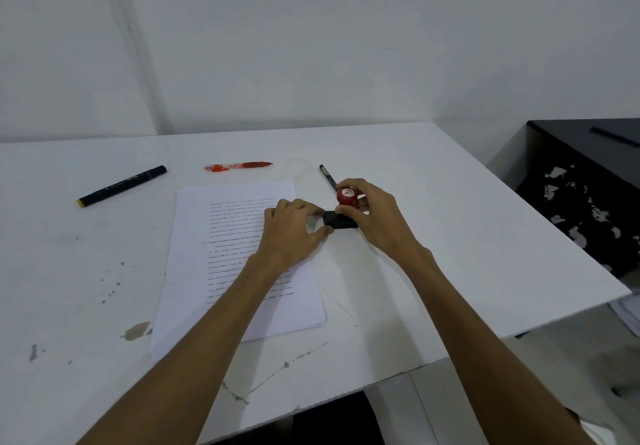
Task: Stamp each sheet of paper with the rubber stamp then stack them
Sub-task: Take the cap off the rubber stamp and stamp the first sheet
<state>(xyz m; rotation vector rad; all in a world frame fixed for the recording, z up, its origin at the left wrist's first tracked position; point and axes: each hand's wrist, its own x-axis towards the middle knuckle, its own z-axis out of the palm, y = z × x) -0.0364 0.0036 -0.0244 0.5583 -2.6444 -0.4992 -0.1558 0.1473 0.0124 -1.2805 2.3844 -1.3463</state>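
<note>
A stack of printed white sheets point(221, 271) lies on the white table point(433, 254), a little left of the middle. Just right of its upper right corner stands the rubber stamp point(345, 196), with a round red knob over a black rectangular base point(341, 221). My right hand point(375, 217) curls round the red knob and the base from the right. My left hand point(294, 233) reaches over the paper's right edge and pinches the left end of the black base between thumb and fingers.
A black marker with a yellow end point(123, 186) lies at the back left, a red pen point(239, 166) behind the paper, and a dark pen point(328, 176) just behind the stamp. A black cabinet point(588, 184) stands past the table's right edge.
</note>
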